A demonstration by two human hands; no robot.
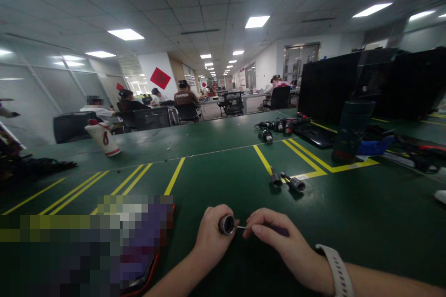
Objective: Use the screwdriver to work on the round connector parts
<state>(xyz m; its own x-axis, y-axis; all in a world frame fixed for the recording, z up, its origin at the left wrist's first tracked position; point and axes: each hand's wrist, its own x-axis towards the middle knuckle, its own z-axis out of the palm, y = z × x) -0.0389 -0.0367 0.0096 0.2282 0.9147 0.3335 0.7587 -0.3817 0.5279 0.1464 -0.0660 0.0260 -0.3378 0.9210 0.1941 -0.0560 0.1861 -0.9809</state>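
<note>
My left hand (214,232) is closed around a dark metal cylinder (227,225), whose round hollow end faces me. Between the fingers of my right hand (275,232) is a thin metal-shafted tool (241,227); its shaft points left at the side of the cylinder. Whether the tip touches the cylinder, I cannot tell. Most of the tool's handle is hidden by my palm. Farther up the table lie two similar dark metal cylinders with narrow stems, one (276,179) at the left and the other (297,184) beside it.
An orange-edged case (153,264), partly pixelated, lies at the left on the green table (216,176). A white cup (104,139) stands behind it. At right are a dark bottle (351,130), black monitors (329,86) and cabled metal parts (266,134). Several people sit beyond the table.
</note>
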